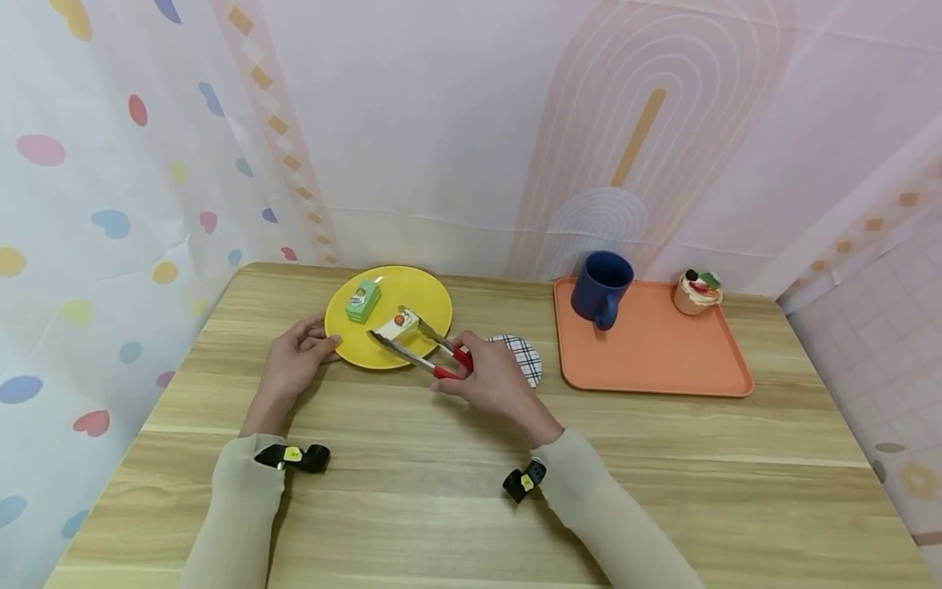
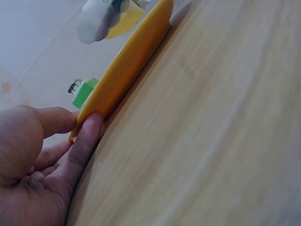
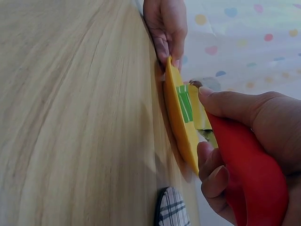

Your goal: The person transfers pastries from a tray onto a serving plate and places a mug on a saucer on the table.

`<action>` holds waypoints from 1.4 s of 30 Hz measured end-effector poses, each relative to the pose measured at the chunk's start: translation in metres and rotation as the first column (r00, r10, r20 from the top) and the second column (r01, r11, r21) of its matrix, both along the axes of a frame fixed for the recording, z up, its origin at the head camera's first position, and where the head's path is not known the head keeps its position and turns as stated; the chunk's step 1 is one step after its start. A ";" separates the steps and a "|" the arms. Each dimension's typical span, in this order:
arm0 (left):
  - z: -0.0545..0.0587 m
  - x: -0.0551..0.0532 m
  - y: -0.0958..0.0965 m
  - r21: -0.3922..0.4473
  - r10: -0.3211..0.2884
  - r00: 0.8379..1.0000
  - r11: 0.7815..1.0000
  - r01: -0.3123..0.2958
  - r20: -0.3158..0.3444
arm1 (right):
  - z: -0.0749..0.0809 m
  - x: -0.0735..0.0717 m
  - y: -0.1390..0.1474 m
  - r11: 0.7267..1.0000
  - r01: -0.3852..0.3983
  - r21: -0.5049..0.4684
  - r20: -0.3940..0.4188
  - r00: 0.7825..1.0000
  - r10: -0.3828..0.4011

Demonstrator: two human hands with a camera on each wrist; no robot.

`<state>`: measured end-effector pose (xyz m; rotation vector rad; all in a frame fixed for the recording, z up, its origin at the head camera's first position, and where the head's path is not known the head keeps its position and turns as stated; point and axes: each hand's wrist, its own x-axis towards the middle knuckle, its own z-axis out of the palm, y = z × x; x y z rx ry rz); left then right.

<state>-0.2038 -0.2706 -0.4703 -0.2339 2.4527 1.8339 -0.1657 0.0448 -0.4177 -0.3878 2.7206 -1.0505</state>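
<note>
Head view: the right hand [image 1: 489,372] has a grip on the red-handled tongs [image 1: 410,357], whose arms straddle a pale cake slice [image 1: 397,328] at the yellow plate [image 1: 429,296]. Meanwhile the left hand [image 1: 294,360] holds the plate's left edge, so that slice is between the hands. I'd call it partway: the green cake [image 1: 363,303] sits on the plate, but the pale one isn't free of the tongs. The cupcake [image 1: 697,294] is well apart, on the orange tray [image 1: 640,364] with the blue mug [image 1: 596,288].

Left wrist view: thumb and fingers pinch the plate's rim, green cake just past them. The pale slice is farther off and blurry, can't tell if it touches the plate.

Right wrist view: fingers wrapped round the red handle, pale slice beyond the thumb, plaid coaster [image 3: 172,209] lower down.
</note>
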 end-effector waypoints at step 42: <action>-0.003 0.000 -0.001 -0.012 0.003 1.000 1.000 -0.003 -0.010 | -0.008 -0.016 -0.021 0.998 -0.034 0.060 0.015 0.999 0.033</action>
